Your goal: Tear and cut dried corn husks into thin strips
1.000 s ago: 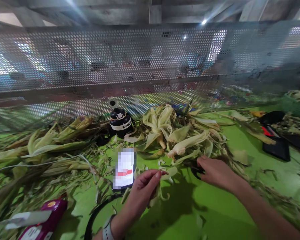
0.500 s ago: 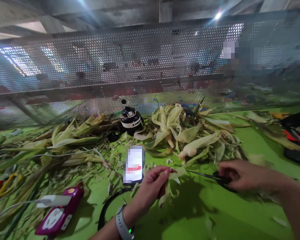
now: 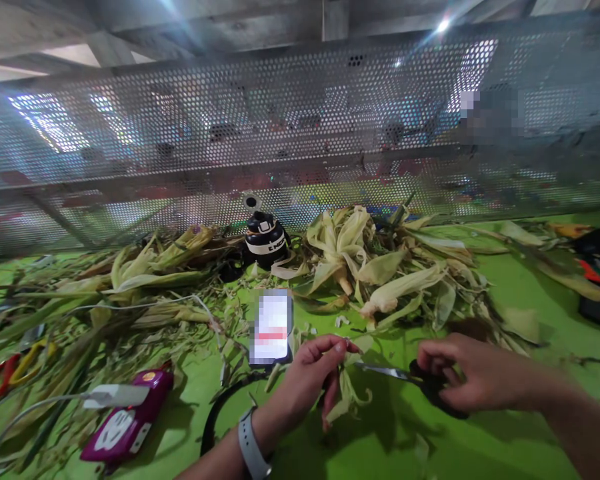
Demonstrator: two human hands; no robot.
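Note:
My left hand [image 3: 314, 373], with a pale watch band at the wrist, is closed in a pinch on a small bunch of pale corn husk [image 3: 350, 390]. Strips of the husk hang down below the fingers. In my right hand [image 3: 463, 370] is a pair of black-handled scissors [image 3: 393, 372], its fingers wrapped through the handles. The blades point left and their tips lie close beside the husk; I cannot tell whether they touch it. Just beyond my left hand a phone [image 3: 271, 327] with a lit screen lies on the green table [image 3: 380, 447].
Corn husks [image 3: 350, 250] are heaped at the back, more [image 3: 145, 273] at the left. A dark bottle [image 3: 265, 241] stands between them. A purple power bank [image 3: 130, 417] with a white cable and red-and-yellow-handled scissors [image 3: 23, 370] lie left. A perforated metal panel [image 3: 300, 133] rises behind.
My right hand has moved left, bringing the scissors closer to the husk. My left hand keeps its pinch, and the view has shifted slightly.

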